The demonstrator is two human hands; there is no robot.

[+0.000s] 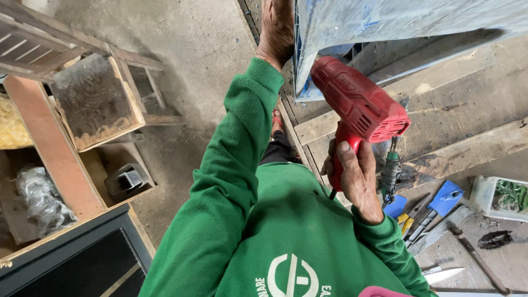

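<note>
Step in hand: drilling, by the look of it — the red power drill (360,107) is aimed up and to ten o'clock, its nose at the edge of the pale blue-streaked panel (396,19); the bit itself is hidden behind that edge
Right hand (355,179): grip closed round the drill's handle, thumb up along it; the drill sits at centre, just right of the green sleeve (231,181)
Left hand (276,27): at twelve o'clock, pressed against the panel's left edge; whether its fingers wrap the edge cannot be told
Next move calls for: judged from the pose, a steady push along the drill's axis while the left hand keeps the panel from shifting
Materials: drill of ribbed moulded plastic, vented at the back; panel thin, smooth, scuffed; table (467,104) of rough grey planks, worn and stained
Around: blue-handled hand tools (440,206) at four o'clock; a clear plastic box (503,198) at three o'clock; wooden crates (96,102) at nine o'clock on the concrete floor (203,49)
</note>
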